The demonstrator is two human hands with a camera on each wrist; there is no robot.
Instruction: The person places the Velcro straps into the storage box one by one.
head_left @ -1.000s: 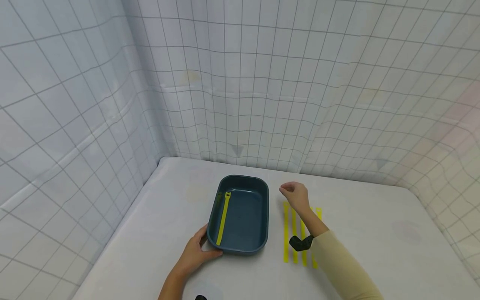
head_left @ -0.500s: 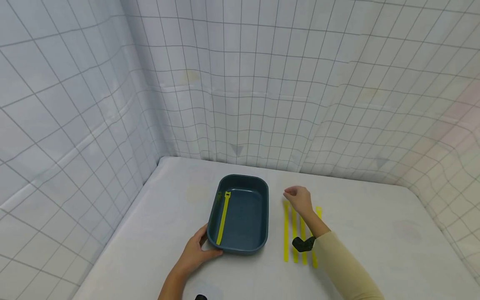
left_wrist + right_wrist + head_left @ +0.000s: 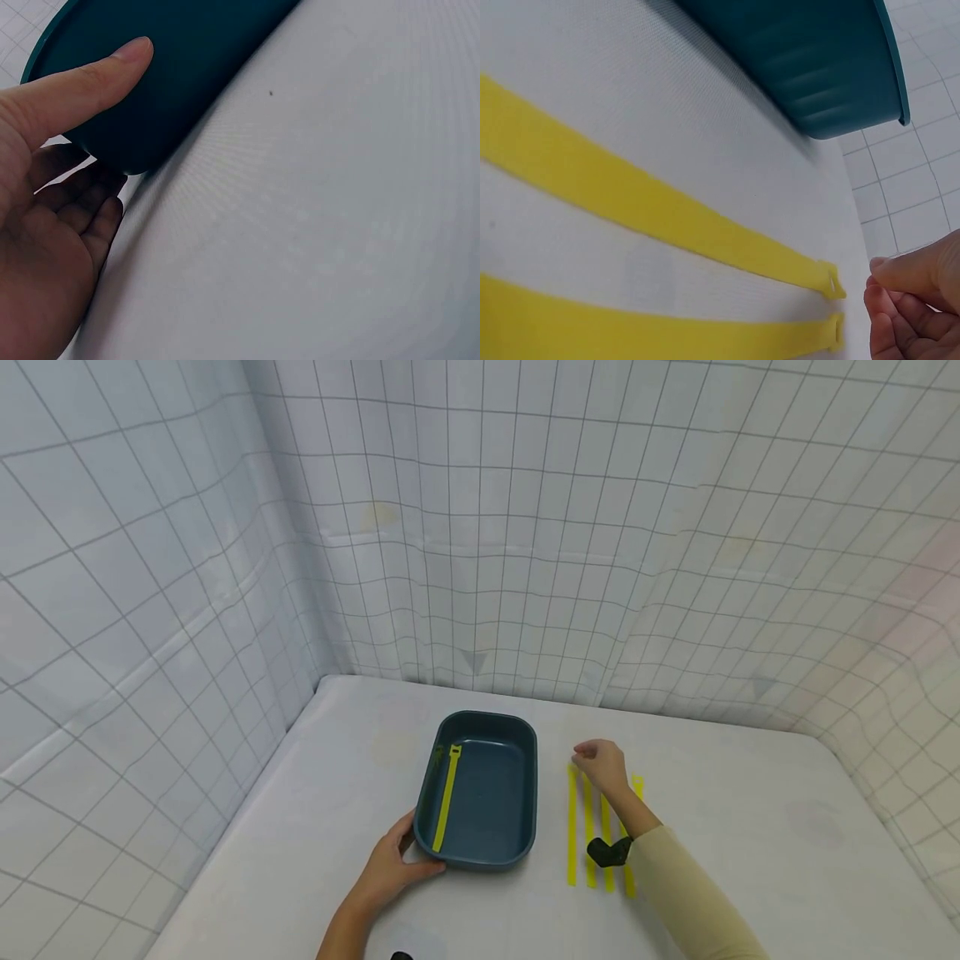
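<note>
My left hand (image 3: 384, 870) holds the near left corner of a dark teal rectangular tray (image 3: 491, 810). In the left wrist view the thumb (image 3: 101, 86) lies on the tray's outer wall, the fingers round the corner. One yellow cable strap (image 3: 447, 797) with a slotted head lies lengthwise along the tray's left side. To the right of the tray my right hand (image 3: 603, 768) hovers by the far ends of several matching straps (image 3: 572, 831). Thumb and forefinger meet at their tips, close to the slotted head (image 3: 832, 281) of one strap, with nothing visible between them.
The loose straps lie side by side on a white-covered table (image 3: 750, 827), partly hidden by the right forearm. White grid-patterned curtains (image 3: 480, 527) hang behind and at both sides. A black wrist camera (image 3: 609, 852) sits on the right wrist, over the straps.
My right hand has come slightly nearer and to the right, down toward the far ends of the straps. The left hand and the tray have stayed in place.
</note>
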